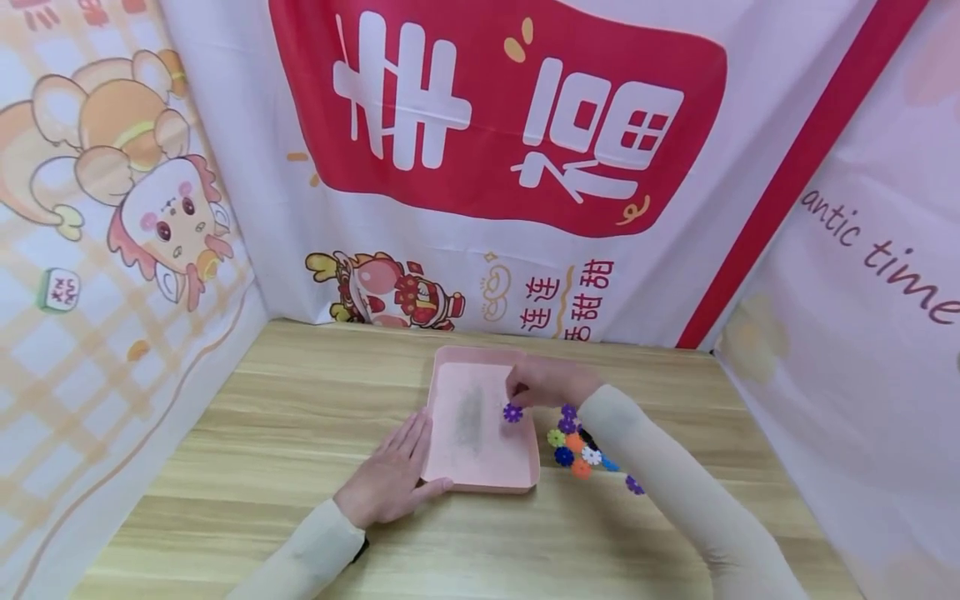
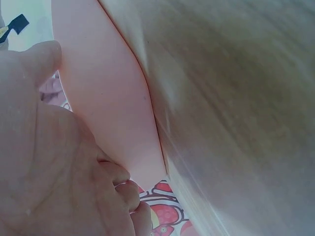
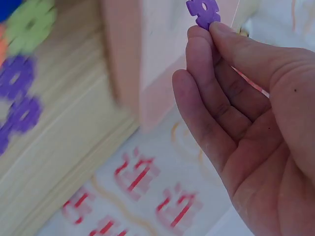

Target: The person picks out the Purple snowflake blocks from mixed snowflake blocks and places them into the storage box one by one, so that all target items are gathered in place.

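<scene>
Your right hand (image 1: 551, 382) pinches a purple flower piece (image 1: 513, 413) at its fingertips, the pink tray (image 1: 450, 417) beneath them; your left hand (image 1: 390, 475), fingers extended against the tray's side, is farther from the piece.

Smooth, matt plastic is suggested by the pink tray (image 1: 483, 487), pale wood grain is shown by the tabletop (image 1: 322, 375) beneath it, plastic by the flower-shaped pieces (image 1: 574, 443) to its right, and creased cloth by the backdrop (image 1: 487, 117) behind it.
</scene>
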